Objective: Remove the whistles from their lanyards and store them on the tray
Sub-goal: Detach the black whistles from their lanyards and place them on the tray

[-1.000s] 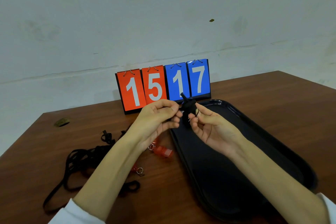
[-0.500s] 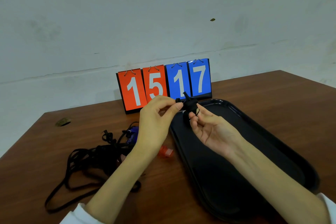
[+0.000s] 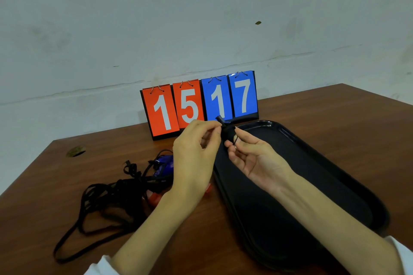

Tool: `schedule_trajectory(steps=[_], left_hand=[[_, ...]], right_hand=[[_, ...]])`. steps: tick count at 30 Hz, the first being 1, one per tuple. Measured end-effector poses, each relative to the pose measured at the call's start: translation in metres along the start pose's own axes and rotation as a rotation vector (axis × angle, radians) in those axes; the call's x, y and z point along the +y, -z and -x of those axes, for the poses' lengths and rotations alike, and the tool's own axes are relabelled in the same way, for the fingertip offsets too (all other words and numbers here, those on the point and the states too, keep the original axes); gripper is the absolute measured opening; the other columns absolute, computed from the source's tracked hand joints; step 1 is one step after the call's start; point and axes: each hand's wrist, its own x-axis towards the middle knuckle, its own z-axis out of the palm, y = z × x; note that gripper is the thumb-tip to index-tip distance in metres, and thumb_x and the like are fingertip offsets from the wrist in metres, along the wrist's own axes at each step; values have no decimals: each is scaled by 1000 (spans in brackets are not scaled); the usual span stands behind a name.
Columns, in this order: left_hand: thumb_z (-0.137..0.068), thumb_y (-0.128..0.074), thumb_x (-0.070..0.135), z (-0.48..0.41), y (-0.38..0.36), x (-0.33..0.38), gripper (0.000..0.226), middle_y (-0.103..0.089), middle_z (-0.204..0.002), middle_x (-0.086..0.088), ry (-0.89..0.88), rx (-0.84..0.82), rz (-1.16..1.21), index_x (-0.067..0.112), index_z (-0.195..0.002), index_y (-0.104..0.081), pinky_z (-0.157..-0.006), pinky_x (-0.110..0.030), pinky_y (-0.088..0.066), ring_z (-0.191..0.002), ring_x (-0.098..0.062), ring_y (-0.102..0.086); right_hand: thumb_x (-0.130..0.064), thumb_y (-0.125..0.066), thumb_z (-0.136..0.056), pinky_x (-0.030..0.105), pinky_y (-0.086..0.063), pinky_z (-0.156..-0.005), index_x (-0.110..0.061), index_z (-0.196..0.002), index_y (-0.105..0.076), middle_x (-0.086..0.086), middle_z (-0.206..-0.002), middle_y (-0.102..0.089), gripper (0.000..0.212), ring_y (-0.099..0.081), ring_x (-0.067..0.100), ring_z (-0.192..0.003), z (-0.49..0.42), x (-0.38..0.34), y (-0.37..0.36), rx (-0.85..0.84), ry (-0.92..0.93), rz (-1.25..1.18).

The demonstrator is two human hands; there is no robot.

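A black whistle is held up over the far left corner of the black tray. My right hand pinches its lower part, where a small metal ring shows. My left hand pinches the whistle's left side with curled fingers. A tangle of black lanyards lies on the table to the left. A blue whistle and a red whistle sit among them, partly hidden by my left forearm.
A flip scoreboard reading 15 and 17 stands at the table's back edge against the wall. A small hole or knot marks the wooden table at far left. The tray holds nothing that I can see.
My left hand has lifted and shifted slightly right, uncovering the blue whistle on the table. The black whistle stays held between both hands over the tray corner.
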Motion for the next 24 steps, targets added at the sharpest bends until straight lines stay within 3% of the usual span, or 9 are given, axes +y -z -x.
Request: schedule_trajectory(steps=[6, 11, 14, 21, 24], left_hand=[[-83, -68, 12, -7, 2, -1, 15, -67, -79, 8, 139, -8, 151, 27, -86, -65, -72, -25, -57, -75, -7, -66], [-85, -65, 13, -2, -2, -4, 18, -61, -89, 14, -30, -58, -43, 17, -102, -69, -78, -8, -47, -88, 2, -59], [-84, -67, 16, 0, -7, -4, 25, -58, -94, 14, -28, -94, -99, 17, -109, -67, -78, -3, -43, -83, 3, -59], [-87, -63, 12, 6, -15, -11, 17, -52, -93, 15, -23, -46, -169, 15, -103, -66, -79, -2, -40, -82, 9, -53], [-88, -62, 12, 6, -16, -15, 15, -50, -93, 14, 55, -73, -66, 25, -95, -61, -78, -4, -40, -88, 8, -51]], right_hand=[[5, -50, -87, 21, -56, -58, -14, -109, -63, 13, -80, -72, 31, -68, 12, -65, 0, -1, 2, -1, 13, 21], [4, -51, -88, 22, -57, -59, -12, -110, -63, 11, -81, -73, 30, -69, 13, -68, 0, 0, 4, 26, 20, -10], [5, -50, -89, 22, -57, -59, -12, -112, -63, 8, -81, -73, 31, -70, 13, -70, -1, 0, 6, 47, 53, 14], [6, -53, -88, 24, -57, -61, -13, -110, -63, 13, -84, -72, 31, -70, 15, -71, -1, 7, 7, 53, 84, 104], [6, -52, -88, 24, -57, -61, -14, -107, -62, 12, -82, -73, 30, -70, 15, -71, -2, 7, 7, 75, 64, 97]])
